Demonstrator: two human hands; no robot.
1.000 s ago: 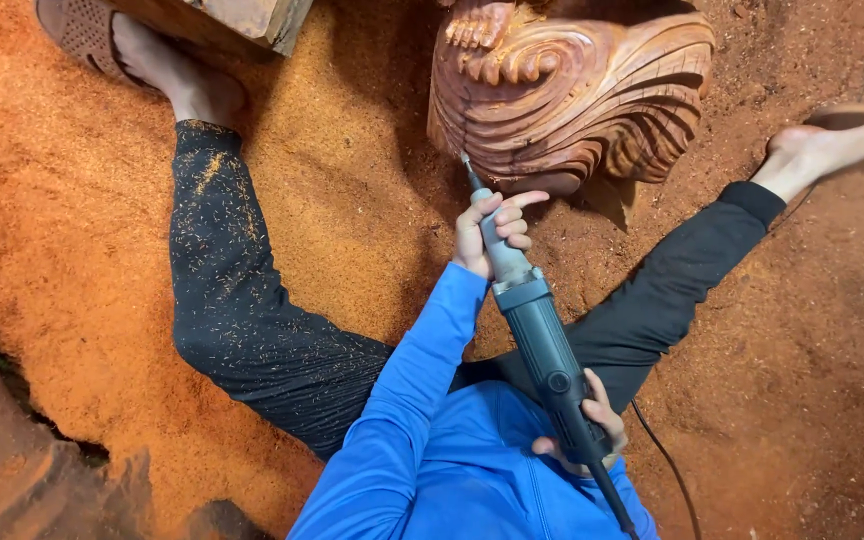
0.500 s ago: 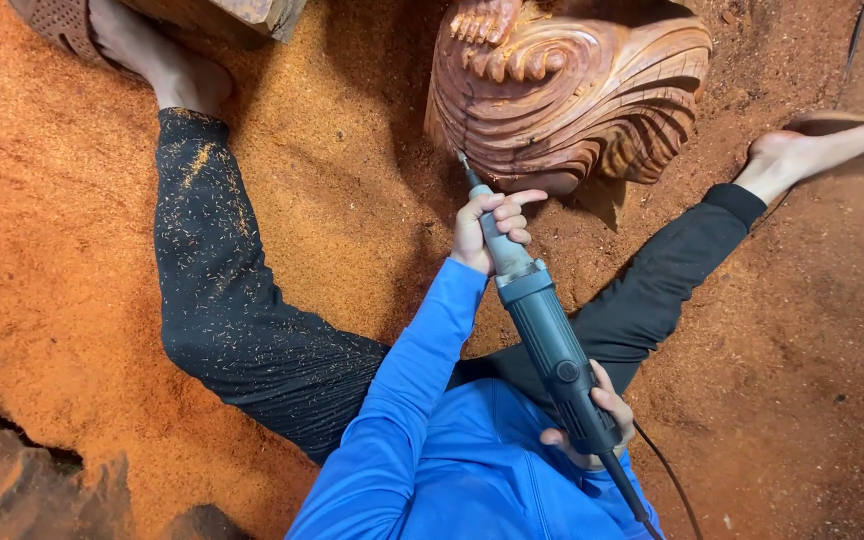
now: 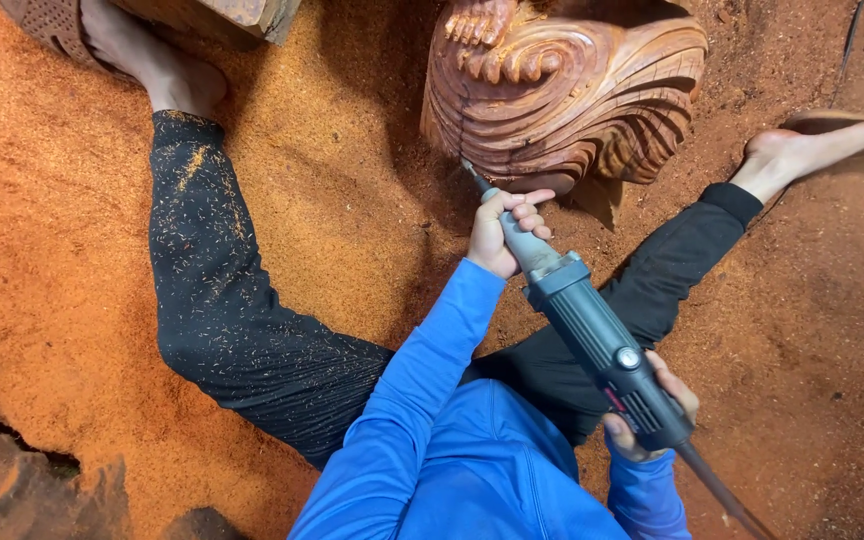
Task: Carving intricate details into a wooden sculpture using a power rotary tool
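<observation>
Left hand (image 3: 504,232) gripping ribbed grey die grinder (image 3: 592,335), swirled glossy wood carving (image 3: 562,85)

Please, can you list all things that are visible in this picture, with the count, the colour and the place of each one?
carved wooden sculpture: one, reddish brown with swirl grooves, top centre, standing on the sawdust.
die grinder: one, grey-blue body with a thin bit at the front, centre right, its bit at the sculpture's lower left edge.
power cord: one, dark, running from the grinder's rear to the bottom right.
sawdust: orange layer covering the whole ground.
wooden block: one, brown, top edge left of centre.
sandals: two, brownish, top left and far right.
legs: two, black trousers speckled with dust, spread to each side.
blue top: one, bottom centre.
left hand: grips the grinder's front neck.
right hand: grips the grinder's rear.
</observation>
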